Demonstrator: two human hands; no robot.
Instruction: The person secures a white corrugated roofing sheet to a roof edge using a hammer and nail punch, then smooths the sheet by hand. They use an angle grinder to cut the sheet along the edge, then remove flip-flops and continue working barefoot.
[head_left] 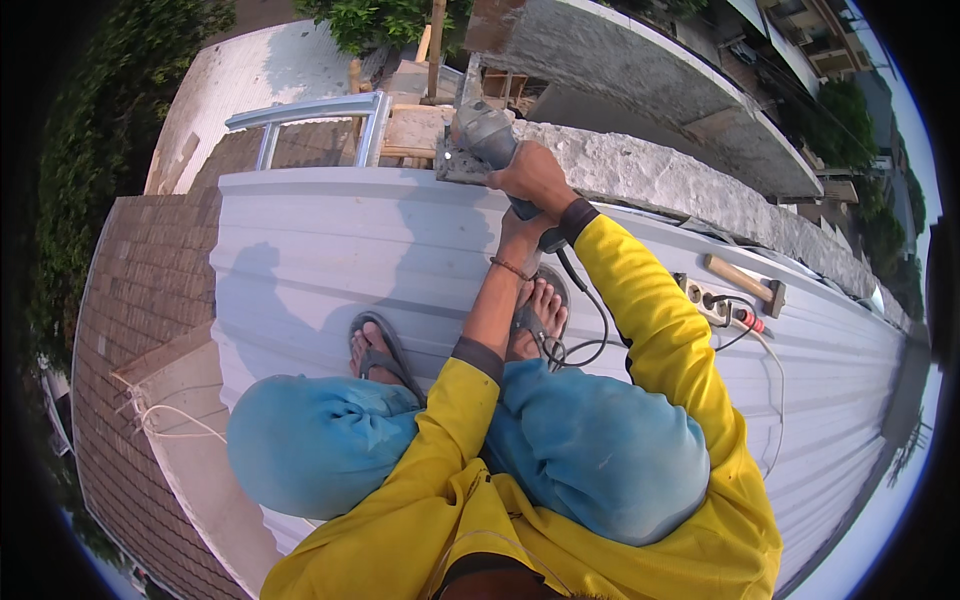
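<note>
An angle grinder [487, 136] is held in both of my hands at the end of the rough concrete wall top [640, 172]. My right hand [534, 178] wraps round its body, close behind the grey head. Lower down, my left hand [519, 240] is closed at the rear of the tool, by the black cord [590, 290]. Part of that grip is hidden by the right wrist. The grinder's head lies against the concrete, with a small bright spot beside it. Whether the disc is turning cannot be seen.
I squat in sandals on a ribbed metal roof sheet [300, 215]. To the right lie a hammer [745, 282], a power strip [705, 300] and loose cables. A metal frame [315, 110] stands beyond the sheet's far left edge. A tiled roof [140, 300] slopes at left.
</note>
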